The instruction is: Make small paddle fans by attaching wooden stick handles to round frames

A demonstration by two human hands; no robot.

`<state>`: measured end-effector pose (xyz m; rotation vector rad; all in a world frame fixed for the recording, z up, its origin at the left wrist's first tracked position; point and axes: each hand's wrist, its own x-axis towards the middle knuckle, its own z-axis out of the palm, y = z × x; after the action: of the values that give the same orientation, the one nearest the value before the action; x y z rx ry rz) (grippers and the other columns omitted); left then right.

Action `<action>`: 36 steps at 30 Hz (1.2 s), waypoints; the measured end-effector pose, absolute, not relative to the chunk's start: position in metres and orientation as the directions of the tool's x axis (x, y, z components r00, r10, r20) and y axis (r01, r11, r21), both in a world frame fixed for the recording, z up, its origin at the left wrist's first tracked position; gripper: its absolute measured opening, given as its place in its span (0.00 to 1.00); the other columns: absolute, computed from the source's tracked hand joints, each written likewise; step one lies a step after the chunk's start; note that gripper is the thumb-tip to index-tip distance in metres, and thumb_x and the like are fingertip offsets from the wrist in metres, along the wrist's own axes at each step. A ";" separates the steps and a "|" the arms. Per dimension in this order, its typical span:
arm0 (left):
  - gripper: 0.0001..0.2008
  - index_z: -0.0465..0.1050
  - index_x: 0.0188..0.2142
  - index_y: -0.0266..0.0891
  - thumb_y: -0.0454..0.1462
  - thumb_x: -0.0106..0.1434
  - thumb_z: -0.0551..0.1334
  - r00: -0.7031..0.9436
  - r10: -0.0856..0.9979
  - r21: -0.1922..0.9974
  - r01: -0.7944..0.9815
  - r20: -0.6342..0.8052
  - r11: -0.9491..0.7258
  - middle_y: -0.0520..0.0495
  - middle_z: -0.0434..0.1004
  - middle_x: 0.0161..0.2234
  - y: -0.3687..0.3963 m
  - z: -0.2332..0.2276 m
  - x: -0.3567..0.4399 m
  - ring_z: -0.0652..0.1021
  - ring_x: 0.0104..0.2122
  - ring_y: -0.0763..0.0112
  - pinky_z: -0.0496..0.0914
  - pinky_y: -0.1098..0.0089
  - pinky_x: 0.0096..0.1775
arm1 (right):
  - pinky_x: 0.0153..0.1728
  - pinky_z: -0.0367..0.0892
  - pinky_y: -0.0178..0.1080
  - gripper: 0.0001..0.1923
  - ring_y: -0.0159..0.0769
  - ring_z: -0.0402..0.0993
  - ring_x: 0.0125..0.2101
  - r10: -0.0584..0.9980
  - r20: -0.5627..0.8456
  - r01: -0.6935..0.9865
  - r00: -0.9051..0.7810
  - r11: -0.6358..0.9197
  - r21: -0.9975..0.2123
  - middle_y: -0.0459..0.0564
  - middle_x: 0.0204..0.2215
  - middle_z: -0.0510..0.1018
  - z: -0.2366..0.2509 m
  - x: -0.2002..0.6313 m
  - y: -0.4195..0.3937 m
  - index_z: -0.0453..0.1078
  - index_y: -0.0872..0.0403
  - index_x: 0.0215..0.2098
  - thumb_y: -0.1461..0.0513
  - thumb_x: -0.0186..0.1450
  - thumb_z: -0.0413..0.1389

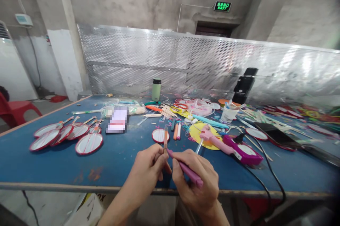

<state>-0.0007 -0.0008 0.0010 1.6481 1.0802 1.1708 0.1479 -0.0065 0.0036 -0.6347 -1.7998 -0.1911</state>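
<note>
My left hand (pixel 148 166) is closed around a flat craft stick (pixel 165 139), held upright and coloured orange along its upper part. My right hand (pixel 198 180) grips a purple marker (pixel 190 173), its tip at the stick beside my left fingertips. Just beyond the stick lies a small white disc (pixel 159 135) with a red rim. Several markers, among them an orange one (pixel 175 131), rest to the right of it. To the left sits a group of red-rimmed discs (pixel 89 143) with sticks attached.
A pink glue gun (pixel 212 138) lies over a yellow disc (pixel 193 134), beside a purple power strip (pixel 245 150) with black cables. A phone (pixel 117 120), a green bottle (pixel 156 90), a white cup (pixel 228 114) and loose sticks (pixel 168 111) stand or lie farther back. A perforated metal screen (pixel 159 56) edges the table.
</note>
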 end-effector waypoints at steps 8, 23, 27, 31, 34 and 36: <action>0.18 0.66 0.26 0.40 0.47 0.69 0.54 0.199 0.946 0.935 0.196 0.257 -0.296 0.55 0.70 0.19 0.000 0.000 -0.001 0.67 0.19 0.75 0.59 0.74 0.24 | 0.27 0.67 0.35 0.08 0.32 0.72 0.24 0.303 0.934 0.497 -0.192 0.850 -0.174 0.48 0.26 0.78 0.003 0.148 -0.007 0.72 0.56 0.38 0.71 0.63 0.55; 0.18 0.66 0.27 0.40 0.48 0.69 0.54 0.207 0.943 0.937 0.181 0.260 -0.298 0.55 0.70 0.19 0.001 -0.001 -0.002 0.68 0.19 0.75 0.59 0.75 0.24 | 0.27 0.67 0.35 0.08 0.32 0.72 0.23 0.315 0.930 0.522 -0.189 0.835 -0.177 0.48 0.25 0.78 0.003 0.148 -0.007 0.73 0.55 0.38 0.70 0.64 0.54; 0.18 0.68 0.28 0.39 0.48 0.69 0.55 0.208 0.944 0.939 0.178 0.258 -0.296 0.55 0.71 0.19 0.000 -0.001 -0.002 0.68 0.19 0.74 0.59 0.75 0.24 | 0.27 0.68 0.35 0.08 0.31 0.72 0.23 0.305 0.937 0.528 -0.170 0.831 -0.175 0.47 0.25 0.78 0.003 0.147 -0.007 0.73 0.55 0.37 0.70 0.63 0.55; 0.19 0.67 0.27 0.39 0.48 0.69 0.54 0.201 0.945 0.935 0.195 0.259 -0.297 0.55 0.70 0.18 -0.002 0.002 -0.001 0.67 0.19 0.75 0.58 0.74 0.24 | 0.26 0.66 0.35 0.07 0.31 0.71 0.22 0.317 0.930 0.530 -0.188 0.830 -0.176 0.47 0.24 0.77 0.005 0.147 -0.007 0.73 0.55 0.36 0.70 0.63 0.54; 0.18 0.67 0.27 0.39 0.48 0.69 0.54 0.202 0.946 0.935 0.196 0.255 -0.294 0.55 0.70 0.19 -0.002 0.003 -0.001 0.68 0.19 0.75 0.59 0.74 0.24 | 0.27 0.67 0.35 0.08 0.31 0.72 0.23 0.302 0.937 0.521 -0.175 0.836 -0.172 0.48 0.25 0.78 0.005 0.147 -0.008 0.73 0.55 0.37 0.71 0.63 0.55; 0.18 0.67 0.27 0.39 0.47 0.69 0.54 0.202 0.946 0.935 0.201 0.253 -0.293 0.55 0.69 0.18 -0.002 0.003 -0.001 0.68 0.19 0.75 0.59 0.74 0.24 | 0.28 0.67 0.35 0.08 0.31 0.72 0.24 0.305 0.934 0.512 -0.186 0.842 -0.173 0.48 0.26 0.78 0.004 0.148 -0.007 0.73 0.56 0.38 0.71 0.63 0.55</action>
<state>-0.0009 -0.0024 0.0033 1.6658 1.0955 1.1568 0.1476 -0.0073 0.0042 -0.6243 -1.7885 -0.2079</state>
